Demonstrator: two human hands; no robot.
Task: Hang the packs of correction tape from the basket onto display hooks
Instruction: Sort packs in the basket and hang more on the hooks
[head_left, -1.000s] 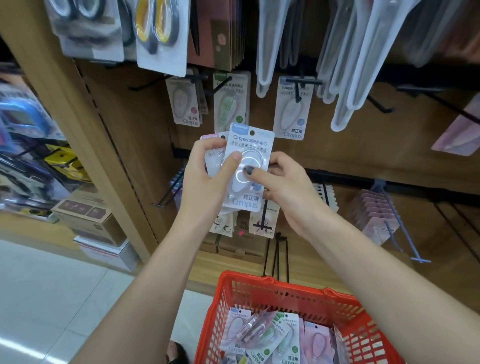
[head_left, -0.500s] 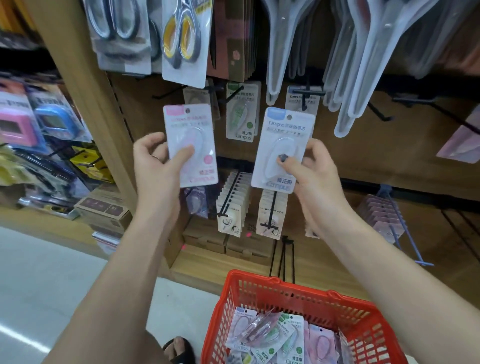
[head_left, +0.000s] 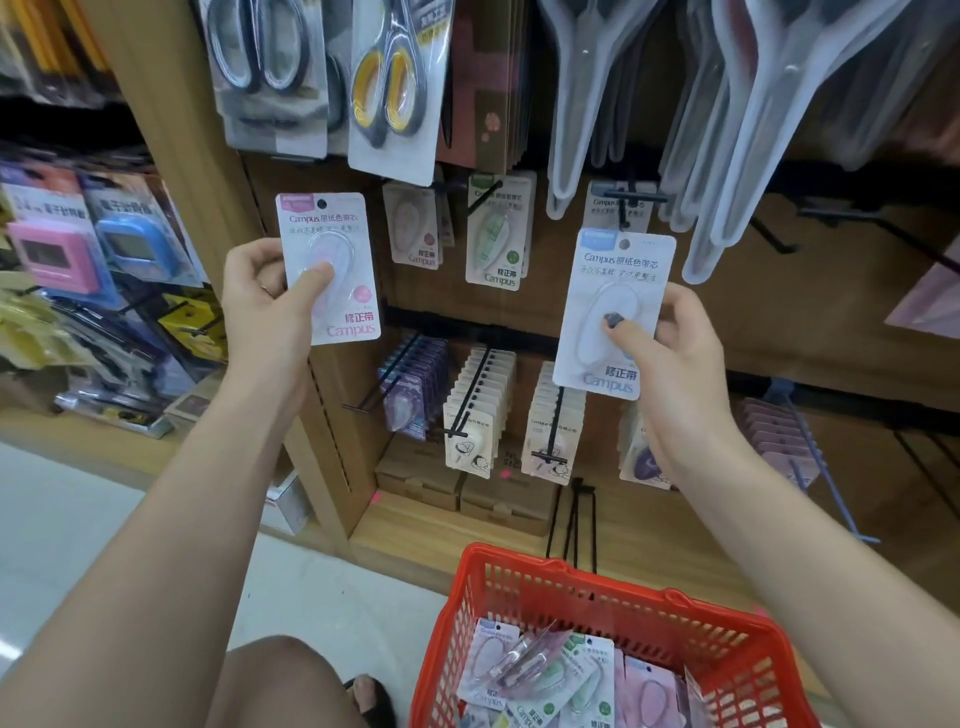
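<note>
My left hand (head_left: 265, 301) grips a pink correction tape pack (head_left: 337, 244), held upright at the left of the display, thumb on its blister. My right hand (head_left: 670, 353) pinches a blue correction tape pack (head_left: 615, 280) below a black hook (head_left: 636, 200) that carries a similar blue pack. To the left, a pink-dot pack (head_left: 415, 228) and a green pack (head_left: 496, 234) hang on hooks. The red basket (head_left: 597, 597) below holds several more packs (head_left: 550, 680).
Scissors (head_left: 389, 83) and clear plastic items (head_left: 727, 114) hang above the hooks. Full rows of small packs (head_left: 478, 410) fill the lower hooks. Empty black hooks (head_left: 878, 223) jut out at the right. Cardboard boxes (head_left: 467, 488) sit on the wooden shelf base.
The two packs, first held together, are now apart. My left hand has carried the pink pack left and up; my right hand has raised the blue pack toward the hook.
</note>
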